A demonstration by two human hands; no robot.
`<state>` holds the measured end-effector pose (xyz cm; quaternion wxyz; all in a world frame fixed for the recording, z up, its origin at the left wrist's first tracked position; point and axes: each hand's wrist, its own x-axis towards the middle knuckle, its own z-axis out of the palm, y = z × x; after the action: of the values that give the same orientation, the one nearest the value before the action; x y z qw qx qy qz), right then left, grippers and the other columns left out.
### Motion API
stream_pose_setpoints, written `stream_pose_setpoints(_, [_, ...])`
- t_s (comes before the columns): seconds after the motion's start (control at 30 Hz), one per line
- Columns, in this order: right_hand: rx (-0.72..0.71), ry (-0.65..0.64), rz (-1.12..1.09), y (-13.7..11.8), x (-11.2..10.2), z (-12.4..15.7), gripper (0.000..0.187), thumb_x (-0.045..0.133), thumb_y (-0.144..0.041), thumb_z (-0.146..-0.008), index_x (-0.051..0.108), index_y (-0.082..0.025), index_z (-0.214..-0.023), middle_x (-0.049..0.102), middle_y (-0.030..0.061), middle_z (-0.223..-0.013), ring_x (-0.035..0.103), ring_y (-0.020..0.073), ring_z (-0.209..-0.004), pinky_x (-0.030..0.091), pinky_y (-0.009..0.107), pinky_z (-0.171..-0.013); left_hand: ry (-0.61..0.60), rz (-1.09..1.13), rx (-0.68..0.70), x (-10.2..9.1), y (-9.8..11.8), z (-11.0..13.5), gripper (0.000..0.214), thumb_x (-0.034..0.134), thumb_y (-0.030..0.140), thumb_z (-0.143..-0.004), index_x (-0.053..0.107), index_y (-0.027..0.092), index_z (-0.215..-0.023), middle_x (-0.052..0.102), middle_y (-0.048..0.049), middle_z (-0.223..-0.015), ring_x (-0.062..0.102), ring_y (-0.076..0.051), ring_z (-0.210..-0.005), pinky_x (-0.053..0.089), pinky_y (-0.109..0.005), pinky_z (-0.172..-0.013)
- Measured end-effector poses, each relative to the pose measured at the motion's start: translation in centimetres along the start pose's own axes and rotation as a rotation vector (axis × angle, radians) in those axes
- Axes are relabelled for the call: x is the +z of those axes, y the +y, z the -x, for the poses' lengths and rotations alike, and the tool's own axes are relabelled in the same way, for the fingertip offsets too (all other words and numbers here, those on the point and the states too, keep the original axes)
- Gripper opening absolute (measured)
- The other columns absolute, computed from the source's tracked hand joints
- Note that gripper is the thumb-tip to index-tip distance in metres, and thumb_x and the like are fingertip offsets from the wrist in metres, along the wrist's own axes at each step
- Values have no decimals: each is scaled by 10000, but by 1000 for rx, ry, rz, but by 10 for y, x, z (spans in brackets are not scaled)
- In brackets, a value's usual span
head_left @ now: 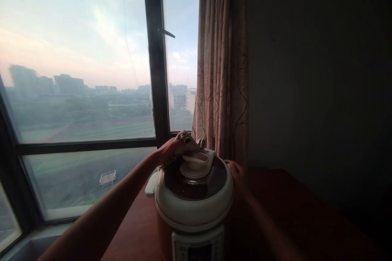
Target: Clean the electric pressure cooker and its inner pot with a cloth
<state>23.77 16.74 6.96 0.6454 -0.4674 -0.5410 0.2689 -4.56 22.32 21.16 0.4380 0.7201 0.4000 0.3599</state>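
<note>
An electric pressure cooker [192, 216] stands upright in front of me, with a white rim, a dark glossy lid top and a control panel at its front. My left hand [170, 149] is closed on a crumpled, patterned cloth [191, 143] at the far left of the lid. The cloth lies against the lid, beside the pale lid handle [197, 163]. On the cooker's right side, my right hand [236, 170] rests at the white rim, near where a side handle would be. Its fingers are dim and partly hidden there.
The cooker stands on a reddish-brown table [275, 208]. Behind it is a window with a dark frame [154, 49] and a latch handle [167, 33]. A patterned curtain [220, 61] hangs behind the cooker, and a dark wall [306, 69] is at the right.
</note>
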Motion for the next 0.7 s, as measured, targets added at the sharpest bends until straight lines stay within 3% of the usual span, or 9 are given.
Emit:
stream_pose_setpoints(0.1, [2, 6, -3, -2, 1, 0, 516, 497, -615, -853, 766, -196, -988, 778, 103, -1004, 695, 302, -943, 521, 378, -818, -63, 12, 8, 10, 14, -4, 392, 544, 385, -720, 661, 133, -996, 720, -77, -892, 657, -254, -832, 518, -347, -755])
stream_pose_setpoints(0.47, [15, -35, -50, 1, 0, 2, 543, 491, -658, -864, 744, -200, -1010, 772, 106, -1014, 690, 301, -969, 515, 390, -839, -224, -324, -69, 56, 58, -26, 176, 722, 321, -606, 663, 156, -596, 597, -10, -565, 530, -193, -591, 388, -294, -539])
stream_pose_setpoints(0.57, [19, -43, -66, 4, -1, 1, 538, 511, -663, -857, 745, -203, -1012, 769, 109, -1046, 690, 305, -994, 516, 397, -857, -267, -301, -87, 57, 59, -27, 180, 716, 330, -615, 675, 155, -611, 610, -22, -573, 547, -199, -589, 417, -302, -559])
stream_pose_setpoints(0.7, [36, -35, -70, 9, -2, 0, 566, 524, -679, -847, 745, -196, -1042, 770, 111, -1045, 695, 311, -997, 523, 404, -857, -248, -127, -125, 40, 46, -19, 267, 592, 384, -696, 685, 151, -787, 695, -69, -725, 639, -237, -685, 510, -335, -638])
